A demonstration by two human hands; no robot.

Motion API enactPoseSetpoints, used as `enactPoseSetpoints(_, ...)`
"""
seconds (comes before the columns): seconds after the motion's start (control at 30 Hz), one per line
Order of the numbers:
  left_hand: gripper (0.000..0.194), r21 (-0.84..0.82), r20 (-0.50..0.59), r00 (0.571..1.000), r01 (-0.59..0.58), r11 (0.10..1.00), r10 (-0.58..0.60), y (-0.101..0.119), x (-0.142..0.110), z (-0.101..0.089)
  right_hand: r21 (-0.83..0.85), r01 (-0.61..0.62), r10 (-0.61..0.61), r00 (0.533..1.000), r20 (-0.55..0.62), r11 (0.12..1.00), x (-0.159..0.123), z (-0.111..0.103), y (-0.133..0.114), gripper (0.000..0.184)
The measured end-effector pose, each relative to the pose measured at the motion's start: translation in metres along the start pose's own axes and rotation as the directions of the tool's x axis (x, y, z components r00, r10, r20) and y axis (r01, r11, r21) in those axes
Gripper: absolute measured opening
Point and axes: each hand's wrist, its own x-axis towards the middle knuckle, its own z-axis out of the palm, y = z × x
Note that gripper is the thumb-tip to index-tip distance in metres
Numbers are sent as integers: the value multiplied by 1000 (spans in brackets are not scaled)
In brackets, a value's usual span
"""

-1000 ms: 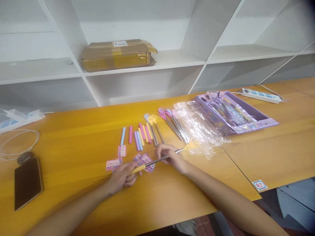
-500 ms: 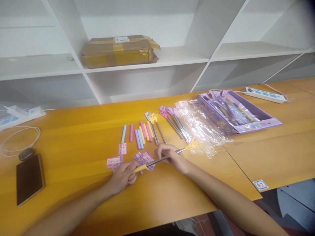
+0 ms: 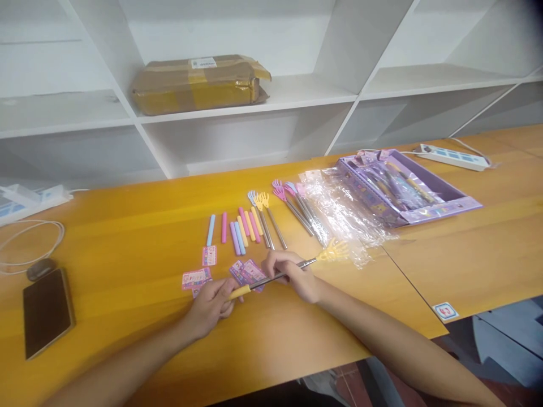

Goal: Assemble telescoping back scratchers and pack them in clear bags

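Both hands hold a back scratcher [image 3: 271,278] with a yellow hand-shaped head, a metal rod and a yellow grip. My left hand [image 3: 211,305] is closed around the yellow grip. My right hand [image 3: 293,274] has its fingers curled on the metal rod, nearer the head. Beyond my hands lie several loose coloured grips [image 3: 240,234] in blue, pink, purple and yellow. Beside them are back scratchers without grips [image 3: 275,228], with blue and yellow heads, and more with pink and blue heads [image 3: 296,210]. Printed cards [image 3: 247,272] lie partly behind the held rod.
A clear plastic wrapping pile [image 3: 339,206] lies right of centre, next to a purple box [image 3: 445,210] holding wrapped back scratchers. At left are a phone [image 3: 48,314], a mouse [image 3: 41,269] and a power strip [image 3: 31,203]. A taped carton [image 3: 199,87] sits on the shelf.
The view has shifted slightly, so the scene sits a little further left. Both hands keep nearly the same hold on the back scratcher.
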Motion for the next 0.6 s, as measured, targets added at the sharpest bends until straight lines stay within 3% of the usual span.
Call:
enactPoseSetpoints(0.37, 58, -4, -1, 1000, -3, 1000, 3, -4, 0, 2, 28, -18, 18, 1000, 9, 999, -1, 10, 15, 18)
enactPoseSetpoints(0.6, 58, 41, -27, 1000, -14, 999, 15, -4, 1, 4, -41, 15, -15, 1000, 0, 999, 1, 21, 26, 21)
